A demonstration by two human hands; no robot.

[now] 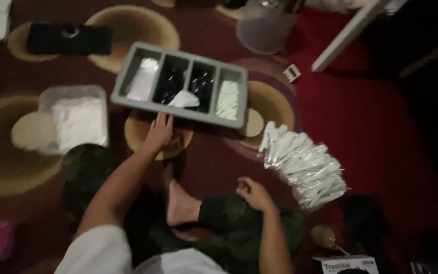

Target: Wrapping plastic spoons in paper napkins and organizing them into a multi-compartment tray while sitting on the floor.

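Upper-middle of the frame, the grey four-compartment tray (128, 76) on the carpet looks light, stiff plastic, best gripped at its near rim where the empty, spread left hand (159, 131) rests; right hand (253, 194) loosely curled, empty.

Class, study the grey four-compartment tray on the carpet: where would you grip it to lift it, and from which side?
Probably grip the grey tray by its two short end walls, one hand each. It is long, shallow and loaded, so a one-sided lift would tip it. The left hand rests at the near long wall; the right hand is away at the knee.
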